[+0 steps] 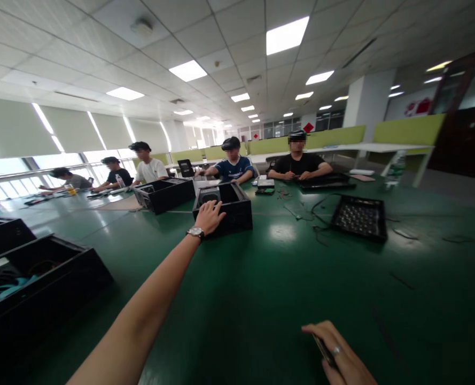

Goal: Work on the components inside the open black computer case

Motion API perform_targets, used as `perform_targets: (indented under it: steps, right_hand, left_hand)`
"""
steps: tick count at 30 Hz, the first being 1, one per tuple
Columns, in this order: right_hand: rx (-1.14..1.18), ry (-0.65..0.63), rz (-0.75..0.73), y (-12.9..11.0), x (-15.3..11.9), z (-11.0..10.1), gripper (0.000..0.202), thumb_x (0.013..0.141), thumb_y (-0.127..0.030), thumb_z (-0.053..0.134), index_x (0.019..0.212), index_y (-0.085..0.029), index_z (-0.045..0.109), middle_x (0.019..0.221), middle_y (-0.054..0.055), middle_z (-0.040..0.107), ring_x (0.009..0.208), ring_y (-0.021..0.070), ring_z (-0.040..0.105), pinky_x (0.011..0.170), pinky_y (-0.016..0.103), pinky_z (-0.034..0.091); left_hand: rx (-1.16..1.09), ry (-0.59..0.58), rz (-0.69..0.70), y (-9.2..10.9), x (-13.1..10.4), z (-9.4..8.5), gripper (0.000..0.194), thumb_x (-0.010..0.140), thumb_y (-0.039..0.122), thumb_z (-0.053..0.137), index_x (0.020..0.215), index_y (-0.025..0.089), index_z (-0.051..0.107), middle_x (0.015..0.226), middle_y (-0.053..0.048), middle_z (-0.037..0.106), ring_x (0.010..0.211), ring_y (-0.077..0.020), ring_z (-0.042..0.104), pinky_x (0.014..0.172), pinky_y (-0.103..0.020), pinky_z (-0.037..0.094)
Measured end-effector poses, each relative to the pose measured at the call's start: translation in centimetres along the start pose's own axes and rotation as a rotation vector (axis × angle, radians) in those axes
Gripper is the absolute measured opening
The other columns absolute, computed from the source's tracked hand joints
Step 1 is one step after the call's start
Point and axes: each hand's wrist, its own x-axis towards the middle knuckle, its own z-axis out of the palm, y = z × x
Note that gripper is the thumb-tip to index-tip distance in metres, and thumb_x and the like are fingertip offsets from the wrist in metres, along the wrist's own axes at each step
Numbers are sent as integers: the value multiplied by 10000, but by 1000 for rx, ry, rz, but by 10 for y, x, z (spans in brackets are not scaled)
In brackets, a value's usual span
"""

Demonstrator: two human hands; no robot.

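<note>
My left hand (210, 219), a watch on its wrist, reaches far out over the green table. Its fingers are spread at the near top edge of an open black computer case (237, 216); whether they press on it I cannot tell. Low on the right, my right hand (337, 353) wears a ring and is closed around a slim dark object (324, 350) with a pale edge, seen nearly edge-on. Its kind does not show, and part of it is hidden by the fingers.
Other black cases stand at the near left (61, 278) and left of centre (167, 198). On the right lie a black tray-like panel (359, 219), loose cables (321, 235) and a plastic bottle (395, 170). Several people sit around the green table (261, 283).
</note>
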Motion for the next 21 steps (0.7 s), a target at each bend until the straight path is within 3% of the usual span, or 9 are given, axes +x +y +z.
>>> perform_targets:
  steps: [5,8,12,15,18,21]
  right_hand:
    - [68,113,124,-36,-32,-43,417,1050,-409,303,1361,-265,541,926,42,640,863,197,652,822,331,522]
    - [97,197,251,-52,-41,-59,443,1030,-468,368,1351,-218,541,943,48,644,856,193,627,821,336,513]
    - [249,286,365,-60,-61,-71,480,995,-550,424,1278,-197,587,959,75,676,725,181,598,637,308,527]
    - [259,280,358,-59,-74,-87,478,955,-598,496,1210,-226,652,930,87,712,670,193,613,585,323,542]
    - [155,293,304,-60,-71,-110,462,898,-645,562,1179,-303,697,919,94,745,614,211,623,581,367,568]
    - [38,305,215,-88,-45,-131,420,928,-634,538,1231,-379,679,984,95,751,675,221,656,623,381,575]
  left_hand:
    - [21,-100,-95,0,8,7,410,1013,378,561,1355,153,539,1345,-134,571,1204,-277,574,1016,-506,480]
    - [43,-166,-104,-1,12,-2,380,993,350,613,1308,141,569,1309,-120,589,1117,-242,620,947,-482,535]
    - [78,-199,-88,7,0,-27,350,995,325,613,1291,141,578,1297,-112,596,1100,-228,628,943,-461,538]
    - [92,-206,-59,22,-40,-51,331,1022,381,551,1195,110,632,1223,-131,639,1103,-254,629,976,-482,501]
    - [76,-232,10,41,-110,-87,508,1036,536,439,1079,91,680,1117,-159,683,1072,-299,639,976,-462,465]
    - [-97,-297,280,62,-190,-139,534,1040,591,363,1099,160,672,1066,-100,692,993,-272,655,932,-419,464]
